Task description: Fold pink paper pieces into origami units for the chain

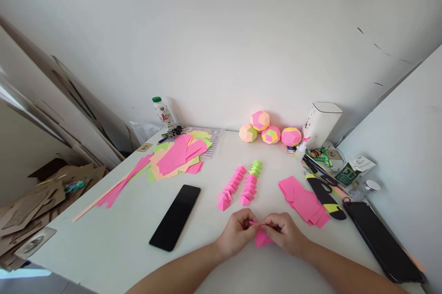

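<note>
A pink paper piece [263, 238] is pinched between my two hands near the front of the table. My left hand [240, 232] is closed on its left side and upper edge. From the right, the fingers of my right hand [285, 233] are closed on the same paper. Its folds are partly hidden by my fingers. Just beyond my hands lie two rows of small folded paper units: a pink row [232, 188], and a row with pink units [248, 188] in front and green units [255, 168] behind. Flat pink paper pieces [305, 201] lie to the right.
A black phone [175, 217] lies left of my hands. Coloured sheets and strips [176, 155], keys [171, 133] and a bottle [164, 113] are at the back left. Paper balls [259, 120] and a white container [321, 123] stand by the wall. A cutter [325, 196] and black case [381, 238] lie right.
</note>
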Demonstrator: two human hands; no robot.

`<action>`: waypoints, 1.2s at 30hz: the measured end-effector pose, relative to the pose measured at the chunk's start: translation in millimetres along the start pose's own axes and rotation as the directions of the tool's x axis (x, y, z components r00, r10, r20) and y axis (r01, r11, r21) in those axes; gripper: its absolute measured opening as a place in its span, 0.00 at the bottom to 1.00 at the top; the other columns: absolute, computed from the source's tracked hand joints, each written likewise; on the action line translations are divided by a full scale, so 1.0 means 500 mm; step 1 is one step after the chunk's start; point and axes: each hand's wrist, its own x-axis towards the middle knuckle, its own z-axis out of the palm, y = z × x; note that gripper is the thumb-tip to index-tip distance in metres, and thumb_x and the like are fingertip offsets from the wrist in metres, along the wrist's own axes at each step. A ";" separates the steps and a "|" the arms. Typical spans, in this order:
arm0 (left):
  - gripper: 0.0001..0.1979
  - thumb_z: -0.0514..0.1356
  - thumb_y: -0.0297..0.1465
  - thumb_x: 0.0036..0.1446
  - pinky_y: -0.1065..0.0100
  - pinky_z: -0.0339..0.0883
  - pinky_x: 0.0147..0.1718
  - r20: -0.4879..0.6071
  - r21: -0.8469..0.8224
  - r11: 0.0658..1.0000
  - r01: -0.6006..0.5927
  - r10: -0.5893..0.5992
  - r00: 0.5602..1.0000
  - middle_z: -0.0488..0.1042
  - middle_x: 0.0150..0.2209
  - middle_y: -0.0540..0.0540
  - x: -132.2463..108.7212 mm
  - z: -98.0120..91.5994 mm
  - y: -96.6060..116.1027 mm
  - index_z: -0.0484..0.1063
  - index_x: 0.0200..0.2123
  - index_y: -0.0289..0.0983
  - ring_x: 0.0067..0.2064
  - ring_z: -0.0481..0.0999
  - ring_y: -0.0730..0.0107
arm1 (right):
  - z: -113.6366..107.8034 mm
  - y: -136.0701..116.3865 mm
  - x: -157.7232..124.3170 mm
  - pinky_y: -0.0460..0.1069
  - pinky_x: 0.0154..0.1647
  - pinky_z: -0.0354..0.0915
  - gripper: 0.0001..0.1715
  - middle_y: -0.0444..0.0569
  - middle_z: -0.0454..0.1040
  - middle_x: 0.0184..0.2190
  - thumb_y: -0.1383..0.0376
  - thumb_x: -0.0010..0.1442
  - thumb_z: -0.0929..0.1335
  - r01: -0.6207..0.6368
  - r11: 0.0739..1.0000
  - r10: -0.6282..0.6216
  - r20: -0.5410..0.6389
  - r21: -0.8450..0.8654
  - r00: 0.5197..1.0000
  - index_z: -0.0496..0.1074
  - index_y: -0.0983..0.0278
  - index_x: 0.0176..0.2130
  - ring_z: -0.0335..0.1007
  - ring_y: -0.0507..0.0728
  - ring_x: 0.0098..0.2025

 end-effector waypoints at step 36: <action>0.20 0.65 0.44 0.43 0.77 0.43 0.13 0.004 -0.171 0.983 0.068 -0.068 0.998 0.58 0.12 0.60 0.007 -0.001 -0.005 0.59 0.23 0.37 0.13 0.52 0.83 | -0.004 0.013 -0.002 0.45 0.24 0.57 0.12 0.38 0.58 0.20 0.57 0.57 0.65 -0.052 0.920 0.065 -0.020 0.389 0.998 0.60 0.62 0.30 0.56 0.50 0.21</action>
